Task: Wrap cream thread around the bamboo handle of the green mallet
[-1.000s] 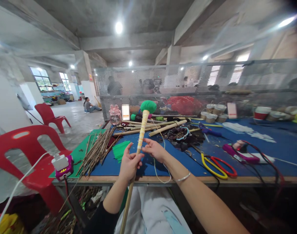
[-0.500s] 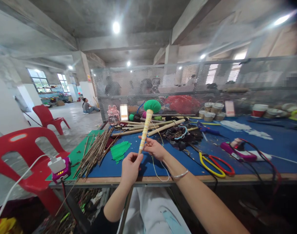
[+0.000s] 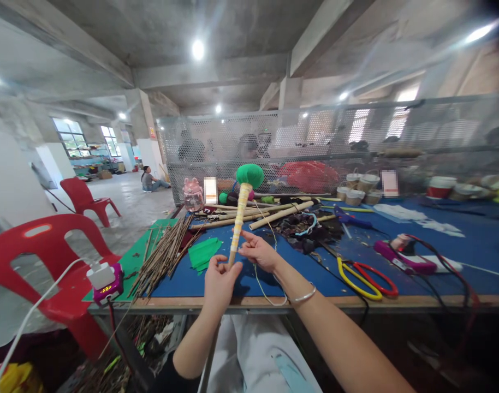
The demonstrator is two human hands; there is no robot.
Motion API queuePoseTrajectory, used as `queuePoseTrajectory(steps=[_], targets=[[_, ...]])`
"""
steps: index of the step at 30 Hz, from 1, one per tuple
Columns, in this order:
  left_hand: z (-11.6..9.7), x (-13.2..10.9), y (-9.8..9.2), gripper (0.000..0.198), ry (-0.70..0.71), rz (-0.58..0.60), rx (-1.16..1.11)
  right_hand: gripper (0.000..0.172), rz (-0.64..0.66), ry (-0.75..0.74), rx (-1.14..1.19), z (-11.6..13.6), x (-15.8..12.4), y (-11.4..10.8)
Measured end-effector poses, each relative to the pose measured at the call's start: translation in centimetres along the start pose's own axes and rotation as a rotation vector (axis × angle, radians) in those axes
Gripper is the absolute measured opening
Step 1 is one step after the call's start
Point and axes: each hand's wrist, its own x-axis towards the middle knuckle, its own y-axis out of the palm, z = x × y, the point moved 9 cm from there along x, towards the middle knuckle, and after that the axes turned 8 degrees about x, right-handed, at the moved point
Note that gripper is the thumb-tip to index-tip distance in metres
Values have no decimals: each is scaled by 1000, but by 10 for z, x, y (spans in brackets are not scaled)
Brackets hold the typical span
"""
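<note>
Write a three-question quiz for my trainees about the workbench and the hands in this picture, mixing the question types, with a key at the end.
1. Short answer: Which hand grips the slim wooden stick below its yellow-and-white wrapping and round green head?

2. True or false: The metal scissors with one yellow and one red handle loop lie on the opposite side of the stick from the bundle of thin brown twigs.

3. Fill in the blank: A narrow silver-coloured ____ circles the wrist of the right hand.

Key:
1. The left hand.
2. True.
3. Bangle.
</note>
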Motion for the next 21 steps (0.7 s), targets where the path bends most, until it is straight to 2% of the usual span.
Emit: queuePoseTrajectory(steps=[4,10,15,21], targets=[[-6,-4,-2,34,46,-6,80,62,17,-13,29,3,-2,4],[-5,-7,13,43,-55,152,-5,29,-28,-35,-50,7,-5,-2],[3,-7,18,44,-176,248,-179,26,-98,-104,-291,17,-7,-10],[-2,-6,20,41,-151,291,-284,26,-111,-88,-207,15,-6,-14]])
